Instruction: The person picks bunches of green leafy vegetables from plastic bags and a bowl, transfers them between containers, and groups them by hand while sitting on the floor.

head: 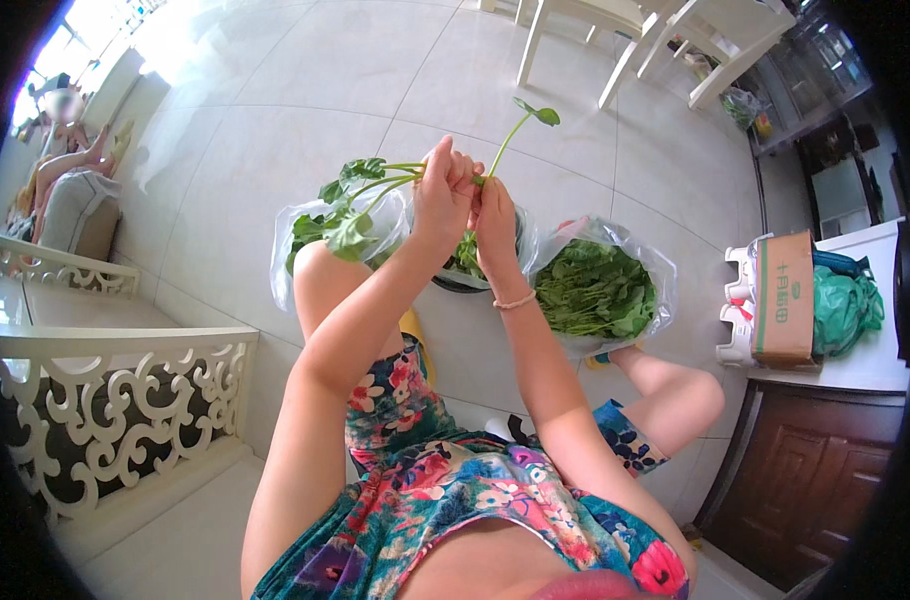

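My left hand (pixel 444 191) grips several leafy green stems (pixel 384 182), whose leaves hang out to the left. Close against it, my right hand (pixel 498 225) pinches a single thin stem (pixel 506 146) with small leaves at its top. Below my hands, partly hidden by them, is a dark round container (pixel 462 285) with greens in it. A clear plastic bag full of leafy greens (pixel 597 289) stands open on the right. On the left, partly behind my knee, another clear plastic bag (pixel 282 259) holds more greens.
White chairs (pixel 534 45) stand on the tiled floor (pixel 312 90) ahead. At right, a cardboard box (pixel 785 300) and green plastic bag (pixel 845 311) rest on a white surface above a brown cabinet door (pixel 807 472). A carved white railing (pixel 140 412) is at left. Another person (pixel 69 150) sits far left.
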{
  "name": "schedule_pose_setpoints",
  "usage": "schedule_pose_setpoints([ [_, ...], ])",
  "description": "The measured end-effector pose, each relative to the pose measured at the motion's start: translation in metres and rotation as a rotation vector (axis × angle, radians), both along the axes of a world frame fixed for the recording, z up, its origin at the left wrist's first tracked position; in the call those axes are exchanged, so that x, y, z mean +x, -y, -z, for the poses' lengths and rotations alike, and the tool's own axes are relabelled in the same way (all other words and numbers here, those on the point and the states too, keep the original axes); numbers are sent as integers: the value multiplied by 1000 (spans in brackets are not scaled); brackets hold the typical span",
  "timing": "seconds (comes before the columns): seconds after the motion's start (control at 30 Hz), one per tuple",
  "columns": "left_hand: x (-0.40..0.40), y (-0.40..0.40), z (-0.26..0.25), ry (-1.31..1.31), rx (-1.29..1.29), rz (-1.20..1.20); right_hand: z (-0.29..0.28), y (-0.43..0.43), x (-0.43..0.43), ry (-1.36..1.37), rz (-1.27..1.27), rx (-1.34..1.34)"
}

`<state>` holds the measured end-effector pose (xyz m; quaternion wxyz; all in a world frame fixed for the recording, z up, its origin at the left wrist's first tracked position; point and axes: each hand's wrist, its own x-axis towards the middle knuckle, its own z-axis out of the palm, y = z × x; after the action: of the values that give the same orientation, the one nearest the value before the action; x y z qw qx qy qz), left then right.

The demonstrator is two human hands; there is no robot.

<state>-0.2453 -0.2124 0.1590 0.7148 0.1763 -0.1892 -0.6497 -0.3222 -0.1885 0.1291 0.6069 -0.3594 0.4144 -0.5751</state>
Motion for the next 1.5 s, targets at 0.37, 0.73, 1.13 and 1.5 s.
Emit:
schedule_pose_setpoints([
  [0.37, 12, 10, 1, -309, 115, 150, -9, -2, -4, -2, -8, -49],
  [0.73, 22, 9, -11, -54, -2, 181, 0, 5, -11, -669, 37, -395],
  [1.13, 4, -1, 1, 226, -58, -57, 7, 9, -6, -72, -149, -38],
  [1.5, 27, 0, -4, 113, 22, 53, 41, 22, -45, -384, -21, -205],
])
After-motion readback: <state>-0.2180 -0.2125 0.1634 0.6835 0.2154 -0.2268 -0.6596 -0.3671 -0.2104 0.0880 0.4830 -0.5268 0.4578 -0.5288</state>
